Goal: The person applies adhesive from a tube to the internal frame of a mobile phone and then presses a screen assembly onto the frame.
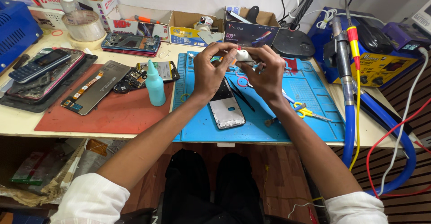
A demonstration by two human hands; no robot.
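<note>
Both hands are raised together above a blue work mat [310, 116]. My left hand [208, 71] and my right hand [265, 73] pinch a small white tube-like object [244, 56] with a red tip between their fingertips. Under the hands lies an opened phone frame [226, 109], silvery with a dark upper part, flat on the mat. Black tweezers [242, 97] rest beside it. What the fingers do to the white object is hidden.
Yellow-handled scissors [307, 112] lie on the mat's right. A teal squeeze bottle [155, 85] stands on a red mat [112, 116] with phone parts. Cardboard boxes [193, 26] line the back. A blue and yellow soldering station [381, 62] with hoses and cables sits right.
</note>
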